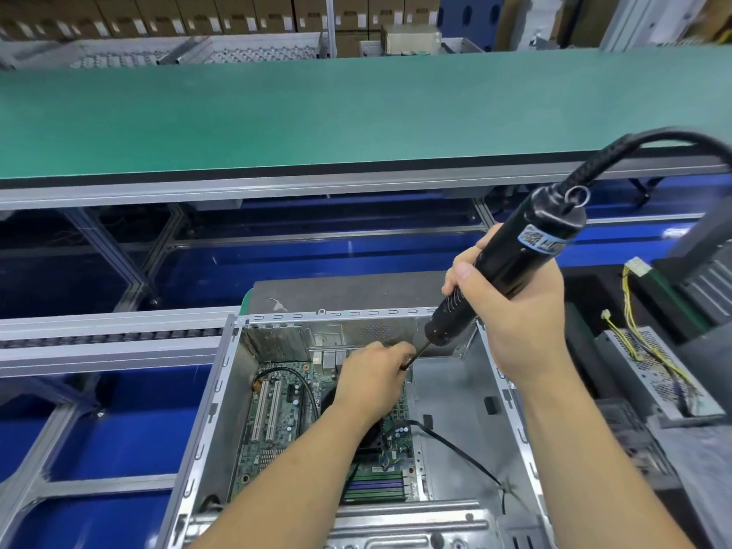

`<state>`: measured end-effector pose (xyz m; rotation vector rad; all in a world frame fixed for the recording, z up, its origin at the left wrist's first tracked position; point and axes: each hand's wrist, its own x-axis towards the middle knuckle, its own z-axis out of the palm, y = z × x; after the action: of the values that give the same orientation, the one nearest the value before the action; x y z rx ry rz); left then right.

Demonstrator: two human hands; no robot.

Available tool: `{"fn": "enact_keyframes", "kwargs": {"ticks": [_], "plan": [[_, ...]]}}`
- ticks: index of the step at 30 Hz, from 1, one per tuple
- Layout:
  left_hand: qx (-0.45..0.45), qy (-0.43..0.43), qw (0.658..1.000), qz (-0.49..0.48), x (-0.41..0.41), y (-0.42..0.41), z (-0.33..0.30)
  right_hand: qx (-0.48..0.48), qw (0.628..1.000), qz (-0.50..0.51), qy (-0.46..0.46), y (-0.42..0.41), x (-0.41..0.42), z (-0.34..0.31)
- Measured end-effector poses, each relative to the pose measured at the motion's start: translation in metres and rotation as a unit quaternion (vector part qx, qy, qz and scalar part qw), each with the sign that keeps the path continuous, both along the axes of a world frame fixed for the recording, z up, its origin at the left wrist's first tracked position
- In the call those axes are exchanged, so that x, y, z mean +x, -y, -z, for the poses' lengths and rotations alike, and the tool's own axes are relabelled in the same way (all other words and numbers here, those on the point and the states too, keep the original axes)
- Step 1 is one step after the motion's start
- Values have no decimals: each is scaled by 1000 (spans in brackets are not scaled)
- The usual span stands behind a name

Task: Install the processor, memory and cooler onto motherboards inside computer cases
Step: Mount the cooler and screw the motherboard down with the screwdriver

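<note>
- The motherboard [277, 422] lies flat in the open computer case [455, 410], near us, below the green conveyor belt [317, 116].
- Our right hand [511, 311] is closed around the black electric screwdriver [511, 263], tilted down to the left.
- Our left hand [372, 382] is curled over the cooler [370, 439] and pinches the thin bit [416, 356] to guide it; the bit's end is hidden.
- We judge the step is fastening the cooler with screws. We should bring the tool more upright over the screw before starting, so the bit does not slip onto the board.
- The black cable [455, 449] on the right should stay away from the bit.
- The memory sticks [376, 483] sit near us.
</note>
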<state>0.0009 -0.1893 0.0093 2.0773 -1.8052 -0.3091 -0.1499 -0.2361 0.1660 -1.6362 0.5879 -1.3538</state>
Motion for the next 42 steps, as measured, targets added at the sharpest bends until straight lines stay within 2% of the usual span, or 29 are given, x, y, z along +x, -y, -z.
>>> {"fn": "enact_keyframes", "kwargs": {"ticks": [19, 23, 28, 42], "plan": [[10, -44, 999, -19, 4, -2, 6, 23, 999, 12, -23, 5, 5, 16], [80, -4, 997, -17, 14, -10, 8, 42, 998, 25, -44, 7, 8, 24], [132, -31, 990, -31, 14, -10, 4, 49, 997, 33, -50, 9, 11, 31], [148, -54, 987, -35, 14, -10, 0, 48, 995, 53, -73, 15, 15, 41]]}}
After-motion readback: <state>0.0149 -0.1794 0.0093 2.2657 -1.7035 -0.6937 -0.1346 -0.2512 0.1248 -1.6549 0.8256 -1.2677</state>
